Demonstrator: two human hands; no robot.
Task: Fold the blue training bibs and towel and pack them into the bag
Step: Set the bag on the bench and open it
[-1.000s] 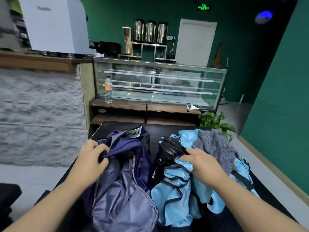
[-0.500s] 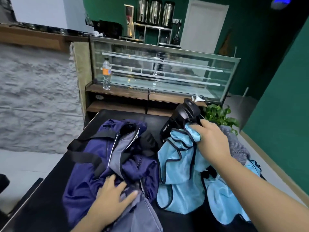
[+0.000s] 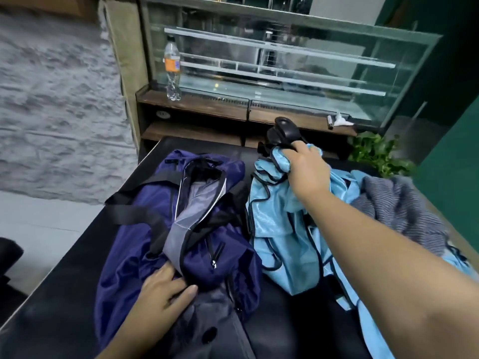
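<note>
**Packing table: bibs bunched, bag unzipped**

Right hand [image 3: 305, 169], upper centre: fingers clenched on a blue bib [image 3: 274, 216] together with a black bottle [image 3: 282, 133] – bib hangs below the fist, its hem on the table [image 3: 64, 294]. Left hand [image 3: 163, 294], lower left: fingers flat on the navy bag [image 3: 134, 255]. Striped towel [image 3: 404, 211], right edge, untouched. Risk: the bottle could slip – fabric trapped under the grip – or snagged trim could drag the pile.
</note>
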